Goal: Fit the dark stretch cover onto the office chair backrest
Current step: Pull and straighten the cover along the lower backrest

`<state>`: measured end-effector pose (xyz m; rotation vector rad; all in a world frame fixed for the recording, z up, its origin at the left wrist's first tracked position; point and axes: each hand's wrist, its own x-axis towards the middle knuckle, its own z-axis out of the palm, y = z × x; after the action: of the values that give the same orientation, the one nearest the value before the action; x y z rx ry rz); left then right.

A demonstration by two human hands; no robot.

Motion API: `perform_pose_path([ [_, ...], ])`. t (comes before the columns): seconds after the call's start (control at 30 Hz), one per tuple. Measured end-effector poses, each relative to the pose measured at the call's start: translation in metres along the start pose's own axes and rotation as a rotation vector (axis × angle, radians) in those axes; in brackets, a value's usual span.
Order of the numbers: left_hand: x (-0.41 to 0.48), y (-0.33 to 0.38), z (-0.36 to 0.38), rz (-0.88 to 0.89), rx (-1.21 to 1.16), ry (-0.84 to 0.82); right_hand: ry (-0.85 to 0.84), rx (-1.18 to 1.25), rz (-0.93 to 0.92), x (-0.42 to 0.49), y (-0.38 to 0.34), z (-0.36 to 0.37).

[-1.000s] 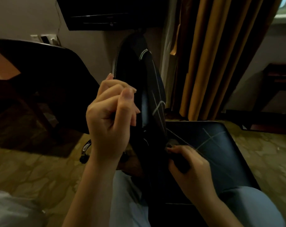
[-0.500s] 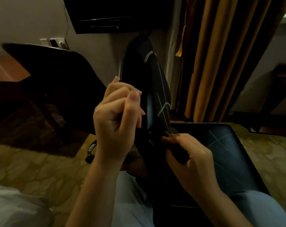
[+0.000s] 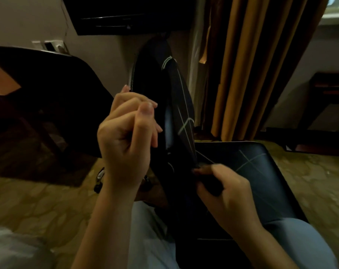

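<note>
Office chair backrest (image 3: 149,63) stands edge-on at centre frame, upright, with the dark stretch cover (image 3: 181,98) over it; pale lines cross the fabric. Left hand (image 3: 126,136) sits against the backrest's left side about halfway up. Its fingers (image 3: 137,101) are curled tight and the thumb lies straight along them, gripping the cover's edge; the contact itself is hidden behind the knuckles. Right hand (image 3: 226,191) is low, where the backrest meets the seat (image 3: 261,171). Its fingertips (image 3: 203,169) are bunched and blurred, pinching a fold of the same dark fabric that runs back under the palm. The cover stretches between the two hands. Ochre curtain (image 3: 252,65) hangs behind, patterned carpet (image 3: 38,200) lies below, and a second dark chair (image 3: 48,94) stands to the left.
</note>
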<state>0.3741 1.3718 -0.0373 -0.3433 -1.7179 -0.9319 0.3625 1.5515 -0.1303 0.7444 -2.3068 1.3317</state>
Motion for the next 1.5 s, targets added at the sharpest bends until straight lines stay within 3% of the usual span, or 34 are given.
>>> perform_pose_path([
  [0.1, 0.0, 0.0, -0.001, 0.001, -0.004, -0.014, 0.049, 0.078, -0.113, 0.017, -0.022, 0.002],
  [0.23, -0.001, -0.001, -0.003, 0.004, 0.01, -0.016, 0.035, 0.112, -0.111, 0.01, -0.013, 0.009],
  [0.53, -0.001, -0.001, 0.001, 0.005, -0.021, 0.024, -0.057, -0.072, 0.078, -0.018, 0.018, 0.004],
  [0.73, 0.001, 0.001, -0.002, 0.013, -0.017, -0.016, 0.017, 0.073, -0.113, 0.022, -0.033, -0.002],
  [0.9, 0.002, 0.0, -0.006, 0.01, -0.018, -0.047, 0.063, 0.075, -0.13, 0.013, -0.023, 0.008],
  [1.07, 0.0, -0.001, -0.001, 0.001, -0.027, -0.006, 0.047, -0.046, -0.014, -0.017, 0.008, 0.013],
  [1.23, -0.001, 0.0, 0.001, 0.015, -0.013, 0.013, -0.102, -0.144, 0.15, -0.026, 0.023, 0.004],
  [1.5, 0.002, 0.003, -0.003, -0.009, -0.016, -0.029, 0.002, 0.038, -0.1, 0.018, -0.033, -0.004],
])
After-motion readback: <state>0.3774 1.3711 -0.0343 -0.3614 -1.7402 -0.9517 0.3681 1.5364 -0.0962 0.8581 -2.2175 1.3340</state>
